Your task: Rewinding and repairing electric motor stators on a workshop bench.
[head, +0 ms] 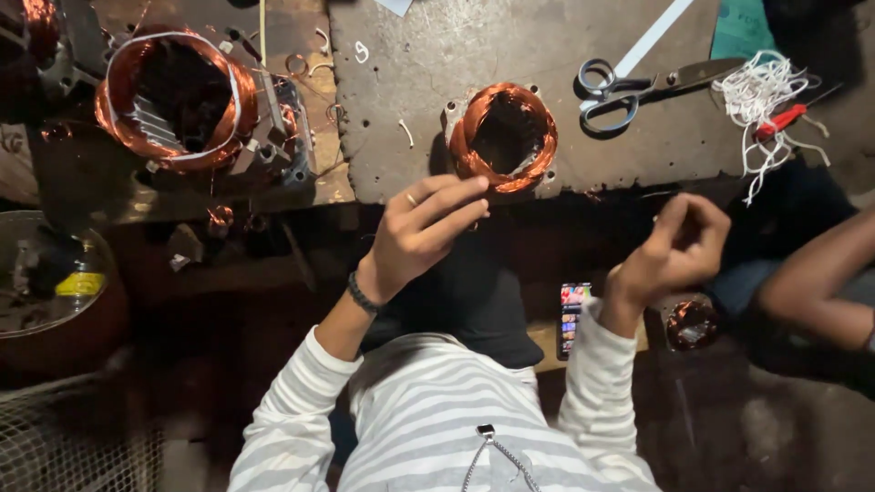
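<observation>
Head view. The small copper coil [504, 137] is lying flat on the grey tabletop [437, 55], close to its near edge; all places below are given relative to this coil.

The left hand [421, 230] is hovering just below and left of the coil, its fingertips [474, 187] reaching the coil's lower rim; contact looks likely but is not certain. Its grip is part closed, fingers extended and bunched together, with nothing visibly held.

The right hand [676, 244] is sitting well to the right of the coil and lower, off the tabletop edge. Its grip is curled shut, thumb against fingers, as if pinching something fine; whether a strand of wire is in it is too small to tell.

Progress, as a judgement: the coil is already wound and formed into a ring, but it is showing no binding or lacing around its turns. By contrast the large copper coil [178, 98], far left of the small one, is seated in a metal housing and carrying a white band along its rim. So the small coil appears wound but not yet tied or fitted.

Scissors [638, 87] are lying to the right of the coil, untouched. Beyond them a tangle of white string [761, 100] with a red-handled tool [781, 120] is resting. A phone [572, 317] is lying below and to the right. Another person's arm [820, 273] is entering at far right.
</observation>
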